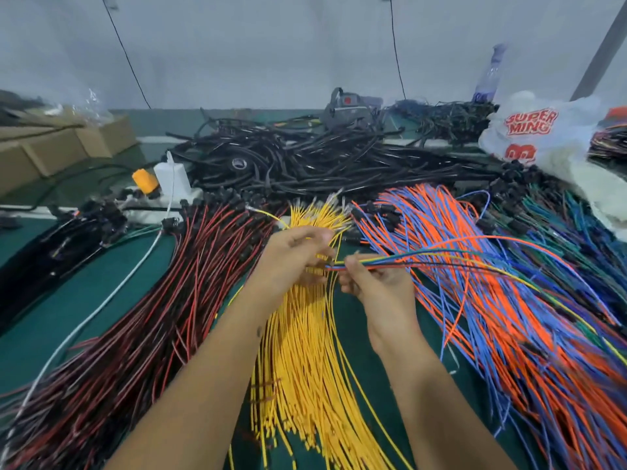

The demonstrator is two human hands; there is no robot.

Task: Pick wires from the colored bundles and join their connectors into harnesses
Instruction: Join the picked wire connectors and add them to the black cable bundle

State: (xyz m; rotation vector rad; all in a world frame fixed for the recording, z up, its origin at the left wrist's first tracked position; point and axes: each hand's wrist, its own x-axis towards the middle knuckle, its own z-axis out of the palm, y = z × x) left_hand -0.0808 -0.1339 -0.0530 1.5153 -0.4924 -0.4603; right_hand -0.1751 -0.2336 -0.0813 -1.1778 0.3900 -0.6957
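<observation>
Wires [424,261] in both hands' grip

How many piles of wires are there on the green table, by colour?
Red and black pile: 1
Yellow pile: 1
Orange and blue pile: 1
Dark blue and green pile: 1
All-black tangle: 1
Total: 5 piles

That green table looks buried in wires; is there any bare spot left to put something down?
Bare green table shows left, between the black bundle and the red-and-black bundle, though a white cable crosses it. Everywhere else it's crowded: yellow wires, orange-and-blue wires.
</observation>
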